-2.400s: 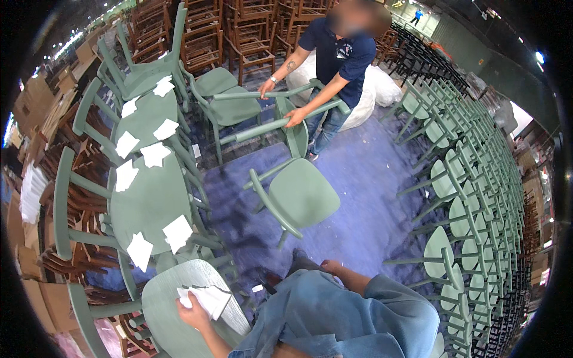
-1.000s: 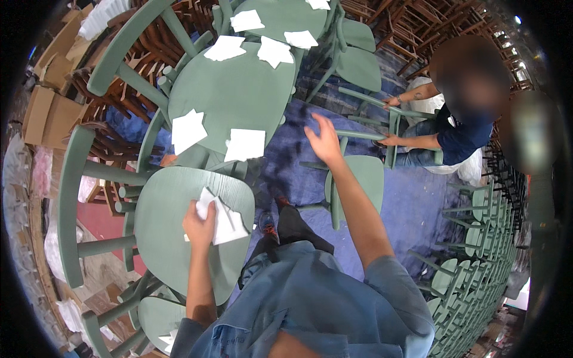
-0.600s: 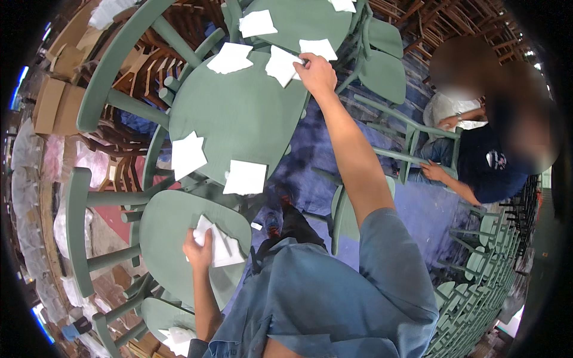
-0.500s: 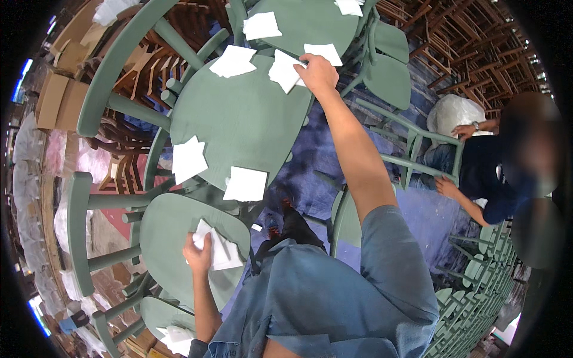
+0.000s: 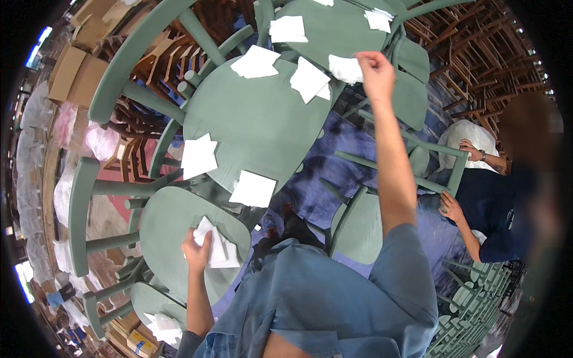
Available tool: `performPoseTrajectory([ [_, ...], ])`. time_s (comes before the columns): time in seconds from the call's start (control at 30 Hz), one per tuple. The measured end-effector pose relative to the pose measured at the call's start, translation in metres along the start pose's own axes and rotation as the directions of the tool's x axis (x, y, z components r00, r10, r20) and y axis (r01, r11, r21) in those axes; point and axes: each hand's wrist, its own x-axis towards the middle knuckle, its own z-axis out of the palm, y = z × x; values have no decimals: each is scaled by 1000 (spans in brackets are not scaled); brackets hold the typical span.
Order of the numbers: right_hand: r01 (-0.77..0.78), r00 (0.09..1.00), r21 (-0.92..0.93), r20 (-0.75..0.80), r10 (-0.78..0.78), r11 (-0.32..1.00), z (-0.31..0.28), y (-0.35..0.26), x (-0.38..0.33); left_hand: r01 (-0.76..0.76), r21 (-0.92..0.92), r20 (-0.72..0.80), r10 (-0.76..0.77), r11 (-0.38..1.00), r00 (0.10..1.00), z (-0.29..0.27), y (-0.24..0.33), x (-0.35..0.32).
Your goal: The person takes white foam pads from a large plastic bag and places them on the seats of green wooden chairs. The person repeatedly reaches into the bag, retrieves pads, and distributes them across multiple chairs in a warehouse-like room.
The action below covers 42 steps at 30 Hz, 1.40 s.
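My left hand [image 5: 198,249] is closed on the edge of a small stack of white sheets [image 5: 222,250] lying on the seat of a nearby green wooden chair [image 5: 161,230]. My right arm reaches far forward. There, the pinched fingers of my right hand [image 5: 378,79] are at the right edge of a white sheet [image 5: 344,69] by the rim of a farther green seat [image 5: 331,27]. Between them, a large green seat [image 5: 256,122] carries white sheets near its rim, one of them a tilted square sheet [image 5: 310,80]. Whether they are paper or thin foam I cannot tell.
At the right, a co-worker in a dark shirt [image 5: 486,206] holds a green chair frame [image 5: 458,173]. Brown chair frames [image 5: 477,53] are piled behind. Cardboard boxes [image 5: 77,74] and plastic wrap stand left. Rows of green chairs [image 5: 471,310] fill the lower right.
My right hand has moved forward and right, from the sheets on the large middle seat to a sheet at the farther seat's rim. My left hand stays on its stack.
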Motion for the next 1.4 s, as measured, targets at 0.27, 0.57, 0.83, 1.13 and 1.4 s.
performPoseTrajectory([
  [0.27, 191, 966, 76, -191, -174, 979, -74, 22, -117, 32, 20, 1, -32, 999, 999, 0, 0, 2],
  [0.57, 462, 356, -592, 806, 473, 660, -73, 63, -317, 98, 82, 15, -99, 992, 995, -1, -7, -1],
  [0.83, 535, 825, -388, 429, -367, 750, 29, -21, -105, 8, 42, 9, -9, 999, 1000, 1, -8, 4],
  [1.13, 604, 789, -601, 547, -281, 524, 90, 45, -92, 96, 23, 16, -96, 995, 995, 0, -1, 3],
  [1.4, 601, 797, -607, 506, -331, 519, 77, 32, -95, 59, 69, -3, -58, 996, 998, -1, -3, 3],
])
